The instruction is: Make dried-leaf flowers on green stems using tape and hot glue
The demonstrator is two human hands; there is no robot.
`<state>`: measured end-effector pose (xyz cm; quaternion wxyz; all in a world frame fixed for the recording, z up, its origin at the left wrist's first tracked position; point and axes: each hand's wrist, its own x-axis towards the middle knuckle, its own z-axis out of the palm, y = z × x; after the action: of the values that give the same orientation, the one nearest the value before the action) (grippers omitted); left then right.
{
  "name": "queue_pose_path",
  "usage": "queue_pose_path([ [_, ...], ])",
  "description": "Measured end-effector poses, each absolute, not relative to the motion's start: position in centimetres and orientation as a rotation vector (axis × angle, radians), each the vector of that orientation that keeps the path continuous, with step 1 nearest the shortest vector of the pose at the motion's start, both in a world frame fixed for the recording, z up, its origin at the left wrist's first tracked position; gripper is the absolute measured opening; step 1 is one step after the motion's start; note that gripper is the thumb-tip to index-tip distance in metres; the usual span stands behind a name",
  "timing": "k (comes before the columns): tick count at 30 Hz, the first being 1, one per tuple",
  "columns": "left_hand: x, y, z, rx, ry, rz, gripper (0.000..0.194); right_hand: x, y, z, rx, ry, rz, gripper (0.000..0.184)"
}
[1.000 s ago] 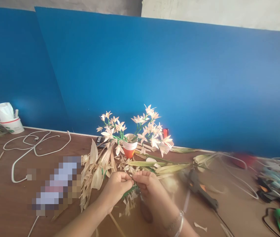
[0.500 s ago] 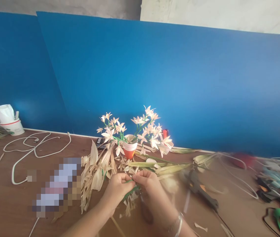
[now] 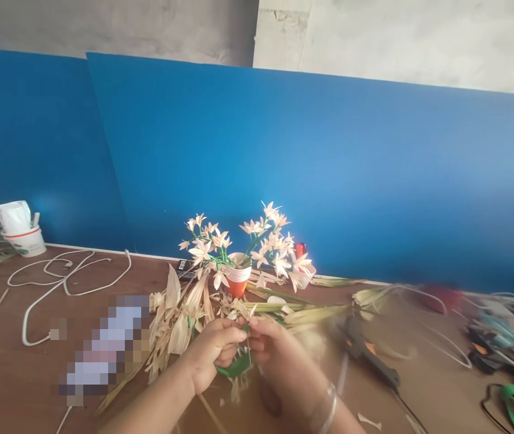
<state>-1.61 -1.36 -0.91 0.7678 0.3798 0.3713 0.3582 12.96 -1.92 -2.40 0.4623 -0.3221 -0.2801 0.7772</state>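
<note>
Blossom (image 3: 246, 310): I am making out a small pale one at the fingertips, lower centre of the frame, seemingly topping a thin stem (image 3: 250, 351) that is hanging below.

Left hand (image 3: 212, 354): the grip is closing to a tight pinch on the stem just under the petals, the other fingers curling in.

Right hand (image 3: 269, 345): thumb and forefinger are meeting the same stem from the other side, leaving hardly any gap.

Green tape (image 3: 236, 365): it is showing beneath the left hand; I am failing to tell whether fingers or worktop (image 3: 8, 380) are bearing it. A bit of green is showing between the fingertips too.

Cup (image 3: 237, 281): mid-frame, red and white, it is holding sprays of finished-looking flowers (image 3: 279, 244) on green stems.

Progress: I am judging those sprays as done and this blossom as partway, its lower stem looking bare and its place being outside the cup.

Husks (image 3: 178, 325): dry leaves are lying left of the cup, so material is remaining.

Glue gun (image 3: 370, 352): it is lying at lower right, well apart from both hands.
</note>
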Motion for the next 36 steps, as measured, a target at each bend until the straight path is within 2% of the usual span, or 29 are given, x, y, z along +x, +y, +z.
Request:
queue_pose_path([
  [7,-1.9,-1.4,-1.2,0.814,0.602,0.704,0.028,13.2,-1.9,-3.1,-0.627,-0.832,1.939,0.02],
  [11,-1.9,-1.3,-1.5,0.865,0.616,0.704,0.024,13.1,-1.8,-3.1,-0.619,-0.856,1.886,0.023],
  [20,-1.5,-1.2,-1.3,0.89,0.839,0.784,0.024,12.9,-1.6,-2.5,-0.853,-0.878,1.718,0.03],
  [26,-0.8,-1.4,-1.6,0.921,1.076,0.845,0.022,12.8,-1.6,-2.8,-1.019,-0.888,1.627,0.023],
  [36,-0.4,-1.8,-1.9,0.843,1.102,0.918,0.023,12.1,-1.9,-2.5,-1.117,-0.835,1.543,0.023],
])
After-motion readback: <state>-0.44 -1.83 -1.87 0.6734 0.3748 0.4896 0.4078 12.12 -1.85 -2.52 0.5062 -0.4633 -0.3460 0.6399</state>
